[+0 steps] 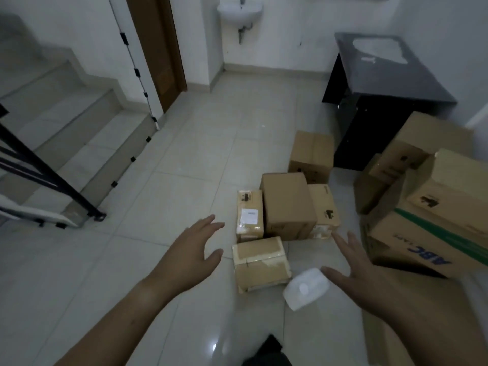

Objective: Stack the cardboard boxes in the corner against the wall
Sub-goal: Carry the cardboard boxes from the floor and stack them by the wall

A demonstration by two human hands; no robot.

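Both hands were out over the pale tiled floor [158,194], empty: the left hand [194,249] spread open to the left of a small taped brown cardboard box [260,262], the right hand [361,273] splayed open to its right, above a white plastic container [303,289]. Beyond sat a cluster of brown cardboard boxes [287,204]; a taller pile [427,207] rose at the right, near a black cabinet [383,88].
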